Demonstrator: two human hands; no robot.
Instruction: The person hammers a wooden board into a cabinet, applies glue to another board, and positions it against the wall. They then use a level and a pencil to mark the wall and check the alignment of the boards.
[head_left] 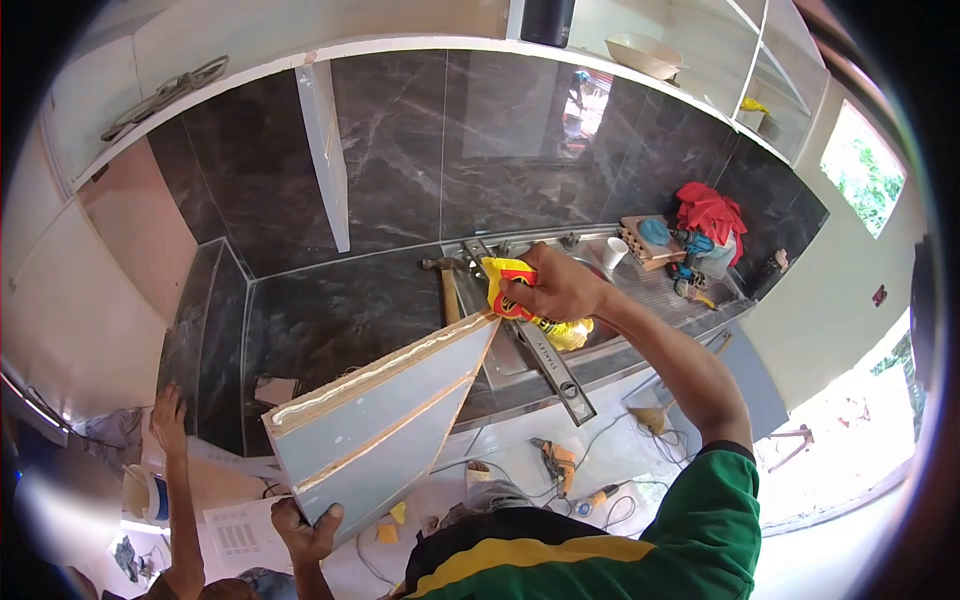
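Observation:
My left hand grips the lower edge of a grey panel with its thumb on the face. The panel is tilted up in front of me, with wooden strips across it and a pale, glue-like line along its top edge. My right hand is closed around a yellow and red plastic pouch, held at the panel's upper right corner. Part of the pouch hangs below the hand. Behind it, a Stanley spirit level lies across the sink. A hammer rests on the dark counter beside it.
Another person's hand touches the counter's left end. A cordless drill, red cloth and white cup stand at the right. An orange power tool and cables lie on the floor. A white upright board hangs below the shelf.

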